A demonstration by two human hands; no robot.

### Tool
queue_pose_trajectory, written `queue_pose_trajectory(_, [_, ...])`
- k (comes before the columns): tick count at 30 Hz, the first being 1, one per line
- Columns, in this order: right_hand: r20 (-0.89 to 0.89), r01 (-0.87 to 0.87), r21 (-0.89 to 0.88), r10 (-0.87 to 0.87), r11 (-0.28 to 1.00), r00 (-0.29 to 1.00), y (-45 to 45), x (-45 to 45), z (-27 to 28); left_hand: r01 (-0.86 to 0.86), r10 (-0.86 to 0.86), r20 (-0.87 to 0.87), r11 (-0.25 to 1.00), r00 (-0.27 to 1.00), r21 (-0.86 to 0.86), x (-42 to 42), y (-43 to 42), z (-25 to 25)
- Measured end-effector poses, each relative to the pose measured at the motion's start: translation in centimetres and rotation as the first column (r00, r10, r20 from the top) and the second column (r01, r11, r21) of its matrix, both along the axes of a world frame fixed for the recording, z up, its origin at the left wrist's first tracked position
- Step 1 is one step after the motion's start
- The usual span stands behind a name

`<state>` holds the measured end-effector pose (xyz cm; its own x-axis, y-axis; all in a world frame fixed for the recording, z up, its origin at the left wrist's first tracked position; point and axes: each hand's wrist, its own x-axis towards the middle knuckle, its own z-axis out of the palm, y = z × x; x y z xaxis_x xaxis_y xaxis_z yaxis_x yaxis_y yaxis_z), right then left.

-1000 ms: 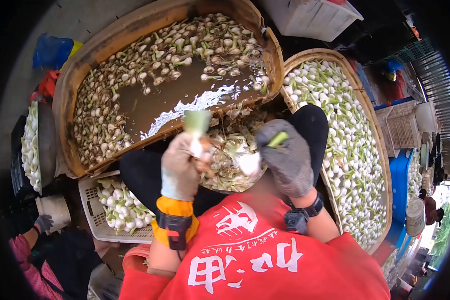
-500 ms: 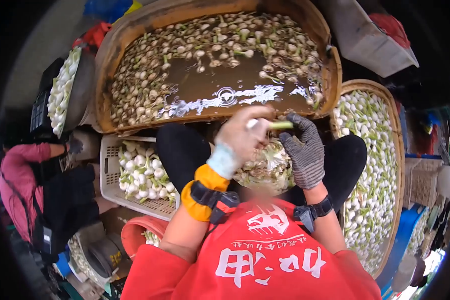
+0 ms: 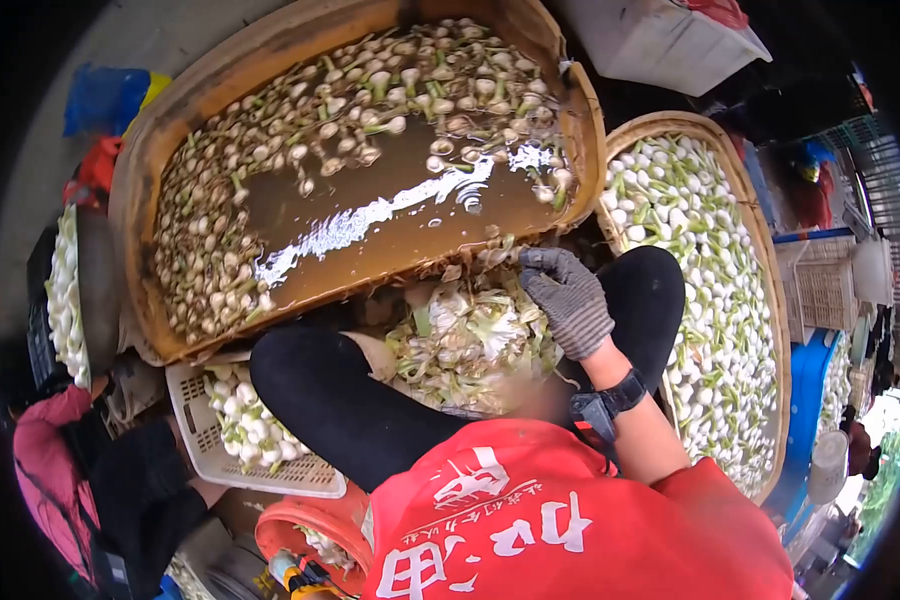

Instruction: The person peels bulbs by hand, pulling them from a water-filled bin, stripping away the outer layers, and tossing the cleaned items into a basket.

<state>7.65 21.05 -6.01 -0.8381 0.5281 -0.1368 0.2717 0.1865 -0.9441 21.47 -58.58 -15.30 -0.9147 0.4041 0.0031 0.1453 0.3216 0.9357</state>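
Observation:
My right hand [image 3: 570, 305], in a grey striped glove, is closed beside the near rim of the big tub [image 3: 360, 295]; its fingertips lie against pale scraps, and whatever they hold is hidden. Below it lies a heap of peeled skins and leaves [image 3: 470, 335]. At the bottom, my left wrist with its yellow cuff and dark band [image 3: 305, 578] reaches over the red bucket [image 3: 280, 520], which holds white bulbs [image 3: 325, 547]. The fingers of my left hand cannot be made out. Unpeeled bulbs [image 3: 210, 220] float in the tub's brown water.
A long basket [image 3: 755, 215] of white bulbs with green stems stands at right. A white crate [image 3: 205, 440] of bulbs is beside my knee. A person in pink [image 3: 45, 450] is at far left. A white bin [image 3: 650, 45] stands at the upper right.
My left hand, which held a bulb with a green stem near my right hand, has moved down and left to the red bucket. My right hand has closed. The view has turned.

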Motion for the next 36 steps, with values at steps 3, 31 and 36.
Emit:
queue_pose_trajectory(3, [-0.010,-0.059,-0.006,0.059,0.998,0.998,1.2,-0.9,0.4,-0.251,0.564,0.065,0.464,0.823,-0.850,-5.2,-2.5,-1.5])
queue_pose_trajectory(31, [0.444,-0.152,0.203,0.047,0.967,0.895,-7.9,-5.5,0.6,-0.171,0.298,0.086,0.736,0.951,-0.655,-40.7,15.1,-32.5])
queue_pose_trajectory(36, [0.376,-0.147,0.217,0.057,0.965,0.925,-6.9,-5.2,0.1,0.017,0.214,0.067,0.226,0.975,-0.974,-39.1,19.2,-17.8])
